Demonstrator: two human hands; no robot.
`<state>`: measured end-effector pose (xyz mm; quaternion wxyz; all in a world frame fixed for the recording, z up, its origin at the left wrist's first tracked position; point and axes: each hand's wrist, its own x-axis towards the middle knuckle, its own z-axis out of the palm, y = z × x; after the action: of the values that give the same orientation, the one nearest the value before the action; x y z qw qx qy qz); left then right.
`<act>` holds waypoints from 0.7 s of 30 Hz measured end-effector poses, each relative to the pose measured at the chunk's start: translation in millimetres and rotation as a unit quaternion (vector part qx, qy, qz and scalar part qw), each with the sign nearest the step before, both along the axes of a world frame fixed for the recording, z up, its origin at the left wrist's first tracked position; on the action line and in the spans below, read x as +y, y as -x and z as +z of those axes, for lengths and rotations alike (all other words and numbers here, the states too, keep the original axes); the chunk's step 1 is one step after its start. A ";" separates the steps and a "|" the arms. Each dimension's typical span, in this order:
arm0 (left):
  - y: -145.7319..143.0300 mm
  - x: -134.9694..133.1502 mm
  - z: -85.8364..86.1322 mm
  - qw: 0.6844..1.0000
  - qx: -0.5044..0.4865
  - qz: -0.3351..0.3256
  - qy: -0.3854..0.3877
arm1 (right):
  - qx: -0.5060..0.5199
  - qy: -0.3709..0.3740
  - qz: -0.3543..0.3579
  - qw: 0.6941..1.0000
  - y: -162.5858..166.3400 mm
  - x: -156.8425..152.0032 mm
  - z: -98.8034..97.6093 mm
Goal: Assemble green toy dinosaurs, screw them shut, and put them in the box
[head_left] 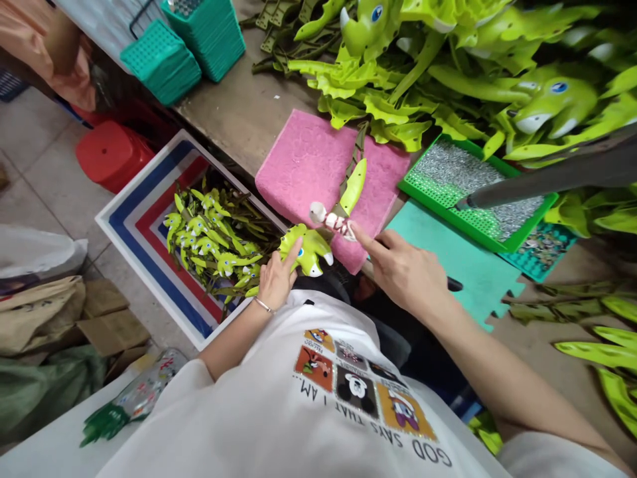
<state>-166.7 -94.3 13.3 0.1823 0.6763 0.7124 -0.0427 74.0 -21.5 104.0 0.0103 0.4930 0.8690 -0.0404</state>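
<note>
My left hand [277, 277] is closed around a lime-green toy dinosaur head [306, 249] with white horns, held at the near edge of a pink foam pad [308, 162]. The toy's white jointed neck [332, 221] and a green leaf-shaped arm [354, 186] stretch up across the pad. My right hand [405, 272] grips a dark-handled tool [454, 285], index finger stretched toward the white neck piece.
A striped box [142, 219] of finished green toys stands on the floor at left. A green tray of small screws [462, 182], a teal foam mat [462, 265], teal baskets [186, 43] and a heap of green dinosaur parts [448, 73] fill the bench. A red stool [112, 153] stands far left.
</note>
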 end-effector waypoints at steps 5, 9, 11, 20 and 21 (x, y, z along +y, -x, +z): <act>-7.1 5.5 17.0 0.997 0.028 0.015 0.064 | 0.047 -0.111 -0.003 0.993 -4.7 -5.9 -0.2; -11.6 5.7 22.5 0.996 0.042 0.012 0.074 | -0.018 -0.007 0.012 1.000 -3.0 -1.6 -22.7; -12.5 5.0 25.0 0.996 0.045 0.011 0.076 | -0.007 0.001 -0.015 1.000 -3.8 2.4 -24.2; -3.5 -4.1 46.9 0.992 0.106 0.011 0.069 | 0.183 -0.143 -0.169 0.958 -30.1 -1.7 -25.1; -2.9 -4.3 48.9 0.991 0.115 0.011 0.070 | 0.174 -0.133 -0.174 0.960 -31.3 -3.0 -32.3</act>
<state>-163.7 -98.6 62.2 0.1469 0.6449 0.7310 -0.1680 105.3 -24.5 71.7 -0.2143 0.6191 0.7554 -0.0110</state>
